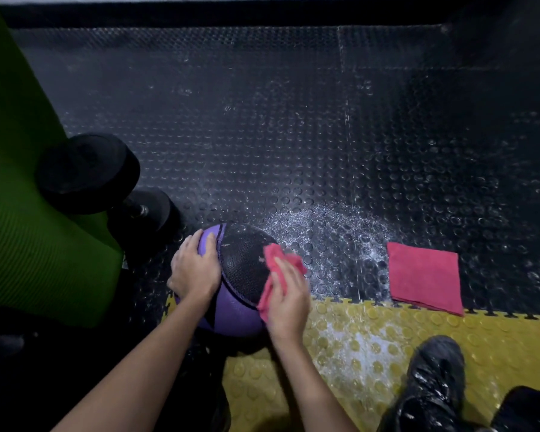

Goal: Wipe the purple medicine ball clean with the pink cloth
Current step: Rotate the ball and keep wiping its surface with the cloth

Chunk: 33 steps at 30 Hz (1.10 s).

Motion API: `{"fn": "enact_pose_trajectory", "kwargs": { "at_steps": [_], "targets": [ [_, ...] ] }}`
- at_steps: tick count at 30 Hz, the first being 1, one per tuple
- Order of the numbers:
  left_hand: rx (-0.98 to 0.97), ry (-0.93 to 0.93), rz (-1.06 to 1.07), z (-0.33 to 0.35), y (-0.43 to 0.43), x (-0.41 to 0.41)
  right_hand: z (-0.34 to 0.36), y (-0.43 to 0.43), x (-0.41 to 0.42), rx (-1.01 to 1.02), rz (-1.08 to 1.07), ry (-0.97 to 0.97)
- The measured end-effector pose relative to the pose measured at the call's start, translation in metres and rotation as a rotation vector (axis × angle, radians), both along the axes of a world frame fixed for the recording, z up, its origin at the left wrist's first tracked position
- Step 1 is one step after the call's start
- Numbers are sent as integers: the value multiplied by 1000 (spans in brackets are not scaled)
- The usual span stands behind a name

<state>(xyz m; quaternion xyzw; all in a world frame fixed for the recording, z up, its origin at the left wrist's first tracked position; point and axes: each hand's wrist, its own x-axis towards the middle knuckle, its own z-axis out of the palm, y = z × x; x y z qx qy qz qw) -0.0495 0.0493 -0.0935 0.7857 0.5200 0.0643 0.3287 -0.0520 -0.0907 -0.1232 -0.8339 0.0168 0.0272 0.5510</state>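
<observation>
medicine ball: left side tucked under left hand | pink cloth half buried under right hand | green mat runs off left edge | shoe chopped by bottom edge | dumbbell too dark for detail

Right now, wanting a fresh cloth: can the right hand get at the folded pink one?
Probably yes: only floor lies between the right hand and the folded cloth, though it grips the pink cloth.
</observation>
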Motion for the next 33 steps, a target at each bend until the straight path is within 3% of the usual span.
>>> {"fn": "enact_pose_trajectory", "kwargs": {
  "at_steps": [2, 4, 9, 12, 14, 16, 18, 20, 22, 26, 28, 31, 33],
  "targets": [
    [4, 4, 10, 2, -3, 2, -12, -19, 7, 96, -127, 338],
    [12, 10, 10, 4, -7, 4, -10, -22, 7, 61, -138, 382],
    [23, 36, 35, 6, -10, 4, 25, 21, -10, -63, 127, -179],
    [-7, 12, 61, 6, -7, 0, 13, 17, -8, -71, 169, -240],
    [-17, 6, 83, 7, -8, 0, -2, -3, -4, 20, 19, -11],
    [-16, 4, 91, 8, -10, 2, -20, -22, -3, 52, -85, 362],
    [-10, 3, 81, 9, -14, 3, -26, -29, -14, -6, -96, 515],
    [0, 9, 75, 9, -14, 5, -20, -20, -25, -18, -145, 434],
    [0, 22, 81, 9, -12, 5, -13, -7, -34, 31, -188, 204],
    [-46, 10, 136, 8, 0, 3, -12, 0, -30, 17, -48, -140],
    [-47, 14, 153, 10, -3, 2, -18, -5, -23, 18, -55, -120],
    [-28, 30, 151, 13, -15, 7, -20, -7, -4, 38, -150, 115],
    [-19, 45, 141, 14, -23, 10, -9, -2, 3, 6, -153, 97]
  ]
}}
